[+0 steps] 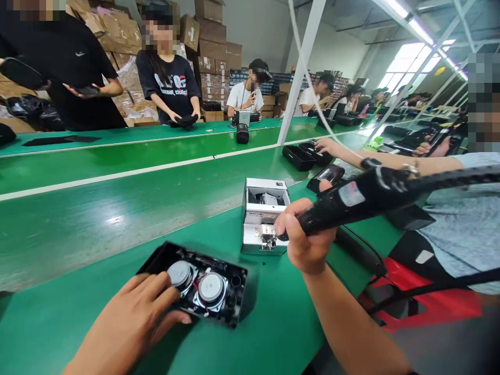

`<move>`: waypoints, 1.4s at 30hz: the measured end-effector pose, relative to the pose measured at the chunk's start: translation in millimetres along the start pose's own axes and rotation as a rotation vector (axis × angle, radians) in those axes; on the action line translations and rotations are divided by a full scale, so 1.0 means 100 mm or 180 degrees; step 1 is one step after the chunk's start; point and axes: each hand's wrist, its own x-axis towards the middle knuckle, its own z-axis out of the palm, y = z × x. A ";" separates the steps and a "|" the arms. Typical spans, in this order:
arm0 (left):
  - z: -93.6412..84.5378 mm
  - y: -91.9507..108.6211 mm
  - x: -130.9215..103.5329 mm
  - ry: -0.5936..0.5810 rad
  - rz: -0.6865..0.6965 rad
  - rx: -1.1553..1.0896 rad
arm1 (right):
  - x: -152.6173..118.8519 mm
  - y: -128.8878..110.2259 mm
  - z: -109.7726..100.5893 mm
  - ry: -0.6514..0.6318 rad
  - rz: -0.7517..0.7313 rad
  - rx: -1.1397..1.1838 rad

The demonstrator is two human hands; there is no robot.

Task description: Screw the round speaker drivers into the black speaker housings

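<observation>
Left fingers point(166, 298) on one case point(234, 297), two speakers point(211, 287), one right-held screwdriver point(349, 200)

Close above the near edge of the workbench point(269, 323), the head camera faces forward and down across the conveyor belt point(117, 224).

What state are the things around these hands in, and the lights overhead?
Speaker case: open, two round speakers exposed
Left hand: at the speaker case, grip unclear
Black tool: held up, tilted
Right hand: closed around the black tool
White machine: standing upright
Ceiling lights: lit
</observation>
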 end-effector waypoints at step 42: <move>0.03 0.92 0.11 -0.0526 -0.1306 -0.0233 | -0.38 -0.49 0.57 0.0148 0.0896 0.1250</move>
